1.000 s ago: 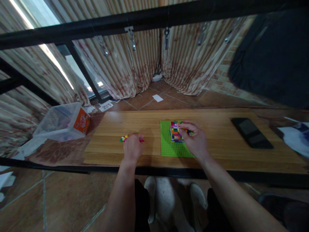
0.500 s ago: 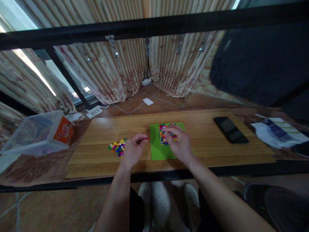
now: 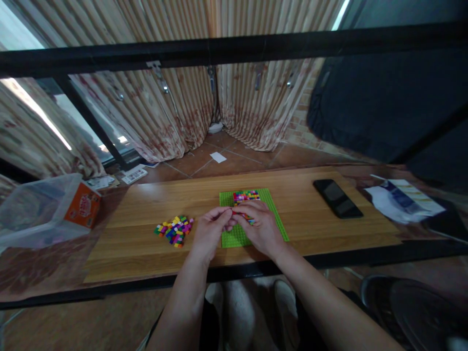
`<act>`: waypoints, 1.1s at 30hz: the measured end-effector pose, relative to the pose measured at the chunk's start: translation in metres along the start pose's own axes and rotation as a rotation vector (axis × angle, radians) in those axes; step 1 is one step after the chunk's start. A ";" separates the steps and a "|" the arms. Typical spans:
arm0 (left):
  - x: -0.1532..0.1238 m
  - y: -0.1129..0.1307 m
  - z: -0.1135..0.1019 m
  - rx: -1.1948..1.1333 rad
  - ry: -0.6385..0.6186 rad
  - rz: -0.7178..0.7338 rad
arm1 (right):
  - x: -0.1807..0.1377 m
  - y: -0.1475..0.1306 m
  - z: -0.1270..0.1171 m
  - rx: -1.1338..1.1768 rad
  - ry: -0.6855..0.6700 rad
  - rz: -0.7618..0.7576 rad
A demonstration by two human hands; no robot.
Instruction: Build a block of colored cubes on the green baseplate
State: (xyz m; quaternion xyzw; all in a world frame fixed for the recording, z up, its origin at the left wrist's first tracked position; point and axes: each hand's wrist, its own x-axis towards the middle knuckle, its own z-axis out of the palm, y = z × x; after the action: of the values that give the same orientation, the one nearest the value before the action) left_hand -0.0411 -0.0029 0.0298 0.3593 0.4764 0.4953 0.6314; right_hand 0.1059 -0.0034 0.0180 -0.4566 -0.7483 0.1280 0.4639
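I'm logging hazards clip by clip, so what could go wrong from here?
1. The small red piece at the fingertips where the left hand and right hand meet could slip and drop.
2. The right hand partly covers the brick build on the green baseplate, so an accidental knock might go unnoticed.
3. The loose bricks lie uncontained beside the left hand; a careless sweep might scatter them.
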 end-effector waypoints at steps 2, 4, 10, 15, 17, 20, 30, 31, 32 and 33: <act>0.000 0.000 0.002 0.015 -0.015 -0.010 | 0.000 0.001 -0.001 -0.012 -0.006 0.006; -0.001 0.000 0.003 0.041 -0.026 -0.009 | 0.000 0.002 -0.004 -0.017 -0.009 0.016; 0.004 -0.001 -0.001 0.155 0.106 0.034 | 0.004 0.020 -0.019 0.058 0.043 0.208; 0.012 -0.009 -0.006 0.287 0.128 0.055 | 0.003 0.033 -0.023 0.116 0.063 0.358; 0.014 -0.013 -0.006 0.348 0.100 0.073 | 0.002 0.034 -0.021 0.114 0.039 0.343; 0.015 -0.018 -0.004 0.426 0.062 0.106 | 0.002 0.036 -0.015 0.034 0.019 0.304; 0.014 -0.020 -0.004 0.534 0.030 0.121 | -0.002 0.048 0.000 -0.024 0.095 0.337; 0.014 -0.020 -0.004 0.540 0.027 0.122 | -0.002 0.049 0.001 -0.021 0.105 0.351; 0.014 -0.020 -0.004 0.547 0.025 0.126 | -0.003 0.048 0.003 -0.016 0.116 0.361; 0.014 -0.020 -0.004 0.555 0.022 0.132 | -0.003 0.048 0.005 -0.009 0.127 0.371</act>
State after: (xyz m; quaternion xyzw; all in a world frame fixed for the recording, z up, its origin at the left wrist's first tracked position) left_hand -0.0383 0.0056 0.0066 0.5432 0.5761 0.3899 0.4701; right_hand 0.1300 0.0220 -0.0159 -0.5957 -0.6213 0.1789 0.4766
